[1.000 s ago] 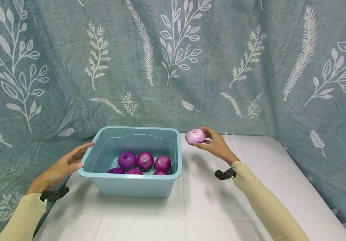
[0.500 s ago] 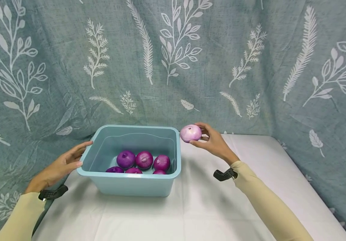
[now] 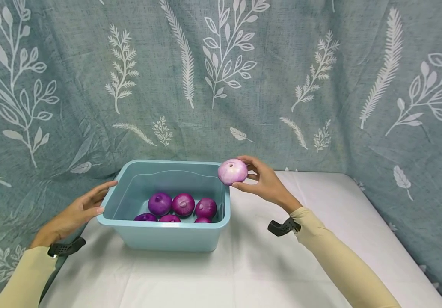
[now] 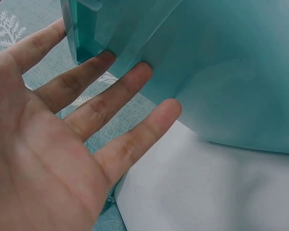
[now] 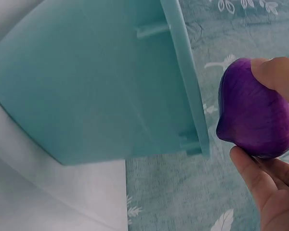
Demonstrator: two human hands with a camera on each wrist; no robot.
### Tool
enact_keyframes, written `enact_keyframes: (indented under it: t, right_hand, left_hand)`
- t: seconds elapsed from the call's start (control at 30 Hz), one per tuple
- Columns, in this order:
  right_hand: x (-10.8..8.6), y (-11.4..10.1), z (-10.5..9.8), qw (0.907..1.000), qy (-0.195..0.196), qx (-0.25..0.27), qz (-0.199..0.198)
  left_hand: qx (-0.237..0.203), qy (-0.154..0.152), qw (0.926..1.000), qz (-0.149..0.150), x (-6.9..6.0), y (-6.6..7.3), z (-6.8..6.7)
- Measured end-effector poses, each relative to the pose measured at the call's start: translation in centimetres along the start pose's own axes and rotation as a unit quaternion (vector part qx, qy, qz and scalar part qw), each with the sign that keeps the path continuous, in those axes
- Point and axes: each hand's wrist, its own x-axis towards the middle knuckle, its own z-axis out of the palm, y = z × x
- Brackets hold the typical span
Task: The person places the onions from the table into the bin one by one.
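Observation:
A red onion (image 3: 232, 172), pale and glossy on its upper side, is held between the thumb and fingers of my right hand (image 3: 265, 182). It hangs over the right rim of a light blue plastic bin (image 3: 170, 237). From the right wrist view, the same onion (image 5: 255, 110) looks deep purple, apart from the bin wall (image 5: 96, 91). My left hand (image 3: 72, 214) is at the bin's left rim. In the left wrist view its fingers (image 4: 130, 144) are spread and fairly straight against the bin's outer side (image 4: 231, 96). Several purple onions (image 3: 183, 204) lie inside, some partly hidden by the front wall.
The bin stands on a table with a white cloth (image 3: 282, 256), towards its left side. A grey-green curtain (image 3: 190, 128) with white leaf prints hangs close behind and along both sides. Each wrist wears a black band (image 3: 283, 226).
My right hand has carried the onion leftwards, from beside the bin to over its right rim. My left hand has stayed at the left rim.

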Motion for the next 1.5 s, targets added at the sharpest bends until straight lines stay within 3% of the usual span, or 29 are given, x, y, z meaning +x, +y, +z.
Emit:
enact_keyframes:
  t: [0.27, 0.47, 0.83, 1.1, 1.33, 1.5]
  right_hand:
    - [0.4, 2.1, 1.3, 0.9994, -0.025, 0.004, -0.024]
    - [0.3, 2.4, 2.3, 0.9981, -0.046, 0.002, -0.042]
    - [-0.2, 1.8, 3.1, 0.9922, -0.077, -0.074, -0.065]
    - [-0.5, 1.8, 2.9, 0.9917, -0.09, -0.071, -0.058]
    - [-0.9, 2.1, 2.3, 0.9931, -0.078, -0.064, -0.059]
    - [-1.9, 2.7, -0.3, 0.9903, -0.043, -0.119, -0.058]
  left_hand:
    - [-0.003, 0.005, 1.0, 0.001, -0.1, 0.0, 0.0]
    - [-0.009, -0.001, 1.0, 0.001, -0.2, -0.2, 0.1]
    - [-0.025, -0.008, 0.9995, 0.016, -0.2, 0.0, 0.2]
    - [-0.018, -0.005, 0.9998, 0.011, -0.2, 0.2, 0.1]
    - [-0.005, -0.004, 0.9999, 0.013, -0.2, 0.3, 0.0]
    - [0.055, 0.017, 0.9983, -0.012, -0.2, 1.5, -0.4]
